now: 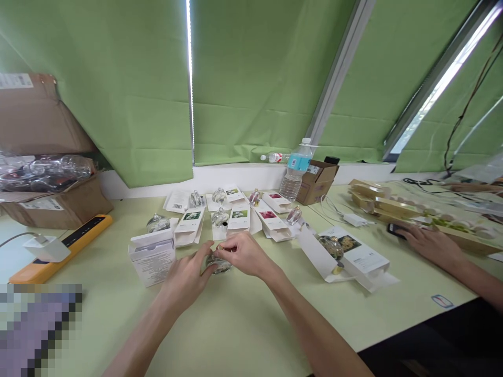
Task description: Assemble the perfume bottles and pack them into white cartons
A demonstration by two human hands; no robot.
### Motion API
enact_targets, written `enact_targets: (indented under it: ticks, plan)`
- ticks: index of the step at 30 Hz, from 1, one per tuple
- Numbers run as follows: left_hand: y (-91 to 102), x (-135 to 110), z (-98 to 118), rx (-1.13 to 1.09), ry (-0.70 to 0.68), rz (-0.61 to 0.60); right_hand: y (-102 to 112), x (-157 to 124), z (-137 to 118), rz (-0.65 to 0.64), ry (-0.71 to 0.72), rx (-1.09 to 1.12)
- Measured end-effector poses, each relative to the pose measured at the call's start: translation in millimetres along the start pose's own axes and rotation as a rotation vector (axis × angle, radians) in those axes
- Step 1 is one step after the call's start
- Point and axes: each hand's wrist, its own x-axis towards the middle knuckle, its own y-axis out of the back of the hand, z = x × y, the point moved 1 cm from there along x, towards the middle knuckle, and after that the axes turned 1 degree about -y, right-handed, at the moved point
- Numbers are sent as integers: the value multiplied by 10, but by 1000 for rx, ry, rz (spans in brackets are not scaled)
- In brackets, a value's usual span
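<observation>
The right hand [244, 254] pinches a small gold bit [218, 247] over the glass ball [218, 265]; the left hand [188, 277] is just beside it, its grip unclear.

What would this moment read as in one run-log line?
left hand: on round glass ornament | right hand: pinching small gold piece above it | beside: open white carton | co-worker's hand: on black computer mouse

**Head-worn view, looking down across the table**

The 1 camera sits on the person's head at the table's near side, facing forward and down across a pale green table [220, 330]. The left hand [184, 283] and right hand [245, 255] are close, just below centre, while green window blinds [251, 89] fill the far upper frame.
</observation>
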Motion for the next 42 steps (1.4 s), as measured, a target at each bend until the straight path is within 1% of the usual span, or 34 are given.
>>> enact_targets:
  ticks: [6,10,13,18,24,26,29,32,36,42]
  plan:
    - [43,-7,44,14,-9,-3,-45,8,55,-7,-87,89]
    - [56,-9,63,44,-9,1,-41,12,54,-17,-116,88]
    - [61,-12,68,47,-14,-2,-39,10,22,5,-117,29]
    - [65,-8,73,59,-10,-13,-45,9,-22,96,-109,-127]
    - [45,-9,59,48,-9,-2,13,-29,-66,79,-66,-204]
    - [42,-10,55,34,-12,0,55,-53,-105,70,-55,-194]
    - [53,-11,66,28,-23,0,116,-79,-163,86,-57,-109]
    - [71,-12,84,49,-22,0,127,-76,-180,83,-28,-45]
    - [70,-10,78,50,-23,0,59,-38,-119,63,30,-47]
    - [37,-9,42,20,-20,11,-62,5,-15,129,-53,-7]
